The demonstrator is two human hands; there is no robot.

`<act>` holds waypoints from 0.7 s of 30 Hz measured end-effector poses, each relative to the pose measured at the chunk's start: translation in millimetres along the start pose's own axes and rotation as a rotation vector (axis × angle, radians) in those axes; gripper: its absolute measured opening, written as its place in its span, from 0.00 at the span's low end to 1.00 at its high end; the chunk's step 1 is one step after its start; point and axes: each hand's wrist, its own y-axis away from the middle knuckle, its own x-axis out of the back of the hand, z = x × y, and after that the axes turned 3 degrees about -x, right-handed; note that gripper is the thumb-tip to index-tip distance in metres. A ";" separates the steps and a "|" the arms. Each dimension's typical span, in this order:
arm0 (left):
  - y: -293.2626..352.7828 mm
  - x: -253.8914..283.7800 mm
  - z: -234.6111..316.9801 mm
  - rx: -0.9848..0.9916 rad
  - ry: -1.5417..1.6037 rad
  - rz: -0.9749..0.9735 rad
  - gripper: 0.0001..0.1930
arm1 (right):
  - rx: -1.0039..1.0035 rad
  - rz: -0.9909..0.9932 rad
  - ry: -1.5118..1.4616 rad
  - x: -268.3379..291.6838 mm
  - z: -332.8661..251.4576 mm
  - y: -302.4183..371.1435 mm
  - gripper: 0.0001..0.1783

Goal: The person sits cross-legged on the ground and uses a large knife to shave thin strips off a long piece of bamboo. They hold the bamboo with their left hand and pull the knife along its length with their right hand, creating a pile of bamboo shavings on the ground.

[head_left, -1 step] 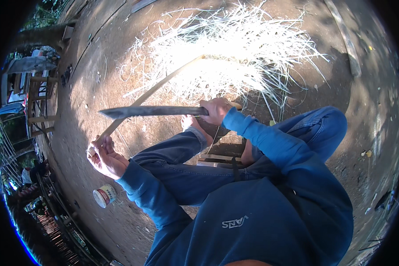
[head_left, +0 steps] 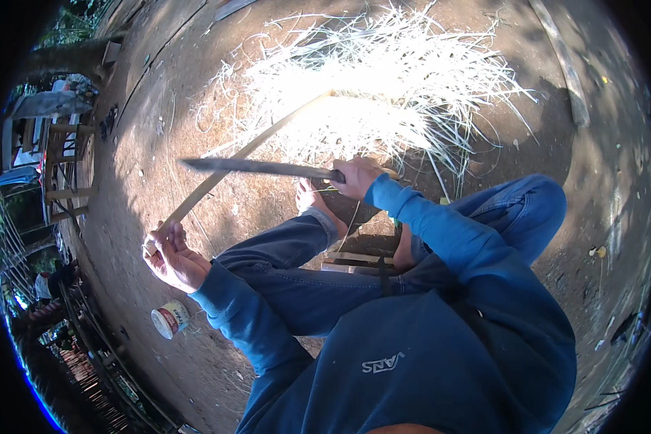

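Person sits low on bare ground (head_left: 600, 210), both hands busy. Left hand (head_left: 172, 257) pinches the near end of a pale strip (head_left: 267, 135) between thumb and fingers, the other fingers loosely curled, palm partly turned up. Strip slants up and to the right from that hand, and its far end reaches the pile of shavings (head_left: 448, 76) (glare there, can't tell whether it rests on it). Right hand (head_left: 358, 177) is closed in a fist round the handle of a long knife (head_left: 267, 168), just in front of the shins. Blade is dark, slightly blurred, tip toward the left; it crosses in front of the strip, nearer the left hand's end than the far end. Touching or just above: can't tell.

Pile is thin, pale, tangled, overexposed in the middle. Round tub (head_left: 170, 320) with a pale lid lies tilted on the ground, just below the left hand. Jeans (head_left: 304, 282) and blue sweatshirt (head_left: 441, 362) fill the lower part; left foot (head_left: 320, 202) is bare, near the knife handle. Wooden pole (head_left: 563, 65) lies at upper right, well apart.
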 end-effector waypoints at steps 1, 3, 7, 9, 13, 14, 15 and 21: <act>0.0 1.7 -0.9 -0.003 -0.002 0.002 0.08 | -0.078 0.012 -0.002 -1.6 13.5 -5.5 0.16; 1.3 -5.6 -7.4 0.004 0.014 -0.012 0.08 | -0.332 0.129 -0.053 -12.9 68.4 -24.9 0.14; 1.0 -3.7 -4.3 -0.033 -0.055 -0.004 0.08 | -0.390 0.038 0.076 4.6 90.3 -28.6 0.18; 4.7 -7.3 1.9 -0.053 -0.064 0.027 0.07 | -0.301 0.044 0.065 5.2 78.5 -23.0 0.18; 5.4 -25.2 8.1 -0.071 -0.343 0.076 0.12 | -0.334 0.050 0.067 -14.1 104.5 -44.2 0.17; 3.7 -25.7 5.6 -0.093 -0.440 0.086 0.14 | -0.353 0.085 0.107 -20.2 125.9 -50.2 0.21; 1.3 -20.1 4.6 -0.121 -0.545 0.102 0.15 | -0.424 0.065 0.122 -23.4 136.3 -52.5 0.21; 8.1 -21.5 5.6 -0.096 -0.325 0.117 0.21 | -0.589 0.057 0.002 -8.3 139.4 -49.8 0.23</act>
